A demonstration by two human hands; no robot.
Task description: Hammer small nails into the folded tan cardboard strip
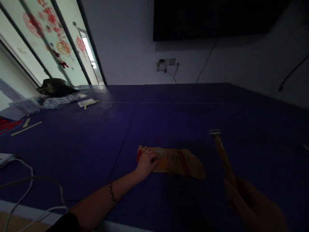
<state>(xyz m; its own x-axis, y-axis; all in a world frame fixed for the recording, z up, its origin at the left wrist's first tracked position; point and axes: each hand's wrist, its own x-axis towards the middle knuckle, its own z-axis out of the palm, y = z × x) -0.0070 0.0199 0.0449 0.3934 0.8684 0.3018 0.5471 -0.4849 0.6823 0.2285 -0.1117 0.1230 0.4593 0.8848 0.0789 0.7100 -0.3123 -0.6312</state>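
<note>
A long tan piece (193, 164) with red bands and a row of small dark upright marks lies on the purple tabletop in front of me. My left hand (146, 163) rests on its left part, thumb and fingers pinched together. Whatever is between those fingertips is too small and dark to make out. In my right hand (253, 203), at the lower right, is a hammer (224, 154) gripped by its wooden handle. The hammer's metal head is raised, to the right of the tan piece and apart from it. Shadow and blur obscure the right hand's fingers in part.
The purple tabletop (96, 138) reaches back to a wall with sockets (169, 62) and a dark screen (212, 19). White cables (31, 180) loop at the left edge. Farther back lie a black bag (56, 87), plastic packaging (61, 101) and a small white tray (87, 103).
</note>
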